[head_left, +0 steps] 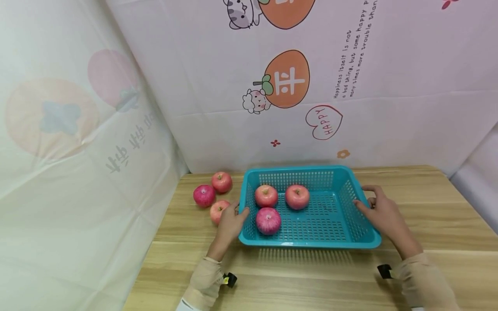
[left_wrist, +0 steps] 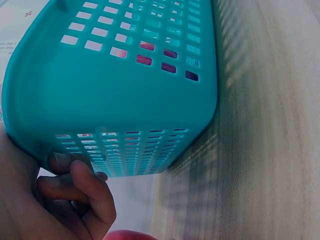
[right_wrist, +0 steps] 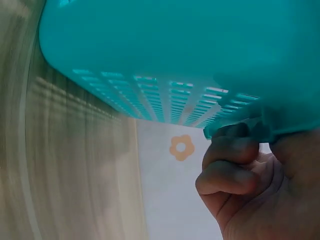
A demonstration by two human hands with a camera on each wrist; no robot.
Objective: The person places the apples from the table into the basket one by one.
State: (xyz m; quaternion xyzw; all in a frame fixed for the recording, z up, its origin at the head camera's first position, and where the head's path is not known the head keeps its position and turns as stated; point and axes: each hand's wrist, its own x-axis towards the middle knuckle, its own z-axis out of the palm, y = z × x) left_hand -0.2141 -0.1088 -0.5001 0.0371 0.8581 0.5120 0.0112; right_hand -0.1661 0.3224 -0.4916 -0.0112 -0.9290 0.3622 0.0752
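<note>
A blue-green plastic basket [head_left: 311, 245] stands near the back of the wooden table, holding two red apples [head_left: 297, 197] [head_left: 266, 196] and a darker pink-striped fruit [head_left: 268, 221] at its left side. My left hand [head_left: 231, 226] grips the left rim, thumb on top; in the left wrist view the curled fingers of the hand [left_wrist: 75, 200] are under the rim of the basket [left_wrist: 110, 90]. On the right rim my right hand [head_left: 387, 216] has its thumb over the edge; in the right wrist view that hand [right_wrist: 250, 185] curls its fingers beneath the rim of the basket [right_wrist: 150, 50].
Left of the basket lie a red apple [head_left: 221, 182], a dark pink fruit [head_left: 204, 196] and another apple [head_left: 218, 211], which is partly behind my left hand. A printed white cloth [head_left: 218, 138] hangs behind the wooden table [head_left: 303, 285] and along its left side.
</note>
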